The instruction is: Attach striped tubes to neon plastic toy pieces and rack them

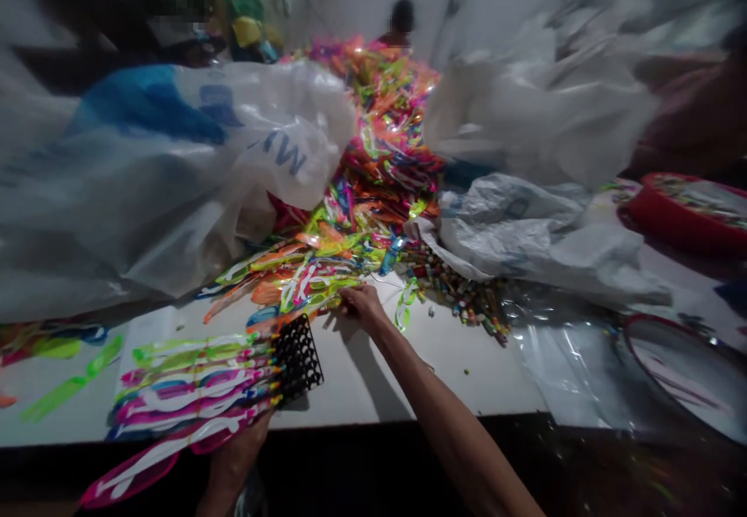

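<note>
My left hand (242,451) is closed at the table's front edge, by the tip of a pink-and-white plastic piece (169,455) that slants over the edge; its fingers are partly hidden. Just above lies a row of see-through plastic pieces (198,381) with white, curved inner parts, in green, pink and blue. Their coloured tips meet a black perforated rack (299,361). Farther in, my right hand (362,305) pinches the end of a yellow-green plastic piece (324,299) at the near edge of the loose heap (391,143).
Large translucent plastic bags (192,182) flank the heap, with a crumpled one (525,229) on the right. Small coloured bits (467,291) are scattered beside it. A red basin (694,213) and a round red-rimmed container (633,346) stand at right. A person (401,22) is at the back.
</note>
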Tool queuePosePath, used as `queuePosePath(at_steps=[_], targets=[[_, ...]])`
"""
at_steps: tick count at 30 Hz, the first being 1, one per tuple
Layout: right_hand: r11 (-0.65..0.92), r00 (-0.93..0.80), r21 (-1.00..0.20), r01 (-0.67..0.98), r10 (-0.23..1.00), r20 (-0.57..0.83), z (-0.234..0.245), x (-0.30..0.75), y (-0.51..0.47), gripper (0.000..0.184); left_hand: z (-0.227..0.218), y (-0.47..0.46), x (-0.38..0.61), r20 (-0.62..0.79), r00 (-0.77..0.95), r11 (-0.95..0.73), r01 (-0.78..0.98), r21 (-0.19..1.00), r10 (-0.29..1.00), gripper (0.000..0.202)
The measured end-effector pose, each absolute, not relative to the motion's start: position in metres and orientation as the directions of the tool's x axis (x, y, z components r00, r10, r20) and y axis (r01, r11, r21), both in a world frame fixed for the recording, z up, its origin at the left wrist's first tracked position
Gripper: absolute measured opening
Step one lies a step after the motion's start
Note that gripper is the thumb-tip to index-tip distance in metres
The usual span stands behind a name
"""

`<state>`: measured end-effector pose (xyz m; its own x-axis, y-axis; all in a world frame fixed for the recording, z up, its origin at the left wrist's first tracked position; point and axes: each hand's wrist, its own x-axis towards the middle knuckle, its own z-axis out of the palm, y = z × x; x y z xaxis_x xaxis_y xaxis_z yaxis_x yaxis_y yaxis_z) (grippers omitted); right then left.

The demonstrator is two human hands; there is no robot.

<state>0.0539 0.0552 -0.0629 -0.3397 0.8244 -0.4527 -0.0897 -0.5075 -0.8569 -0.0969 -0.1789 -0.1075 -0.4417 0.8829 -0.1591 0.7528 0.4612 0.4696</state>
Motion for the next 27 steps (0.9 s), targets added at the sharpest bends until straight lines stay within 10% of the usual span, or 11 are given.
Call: queuePosePath(at_steps=[6, 12, 19, 27], targets=[[-0.485, -0.293, -0.847, -0.215, 0.860, -0.418, -0.057, 0.072, 0.058, 0.023, -0.094, -0.163, -0.095, -0.119, -0.590, 0.526, 0.587, 0.616, 0.798, 0.034], [-0.456, -0.461, -0.874, -0.168, 0.820, -0.339, -0.036, 0.123, 0.038, 0.024, -0.085, -0.150, -0.079, -0.080, -0.521, 0.510, 0.774, 0.374, 0.850, 0.032], [-0.248, -0.658, -0.954, 0.171, 0.692, -0.298, -0.026, 0.141, -0.004, 0.014, -0.055, -0.132, -0.022, -0.231, -0.104, 0.254, 0.370, 0.894, 0.967, 0.037], [-0.251, -0.331, -0.968, -0.022, 0.915, -0.229, -0.040, 0.149, -0.041, 0.033, -0.065, -0.112, 0.016, -0.385, -0.010, 0.385, 0.044, 0.922, 0.923, 0.023]])
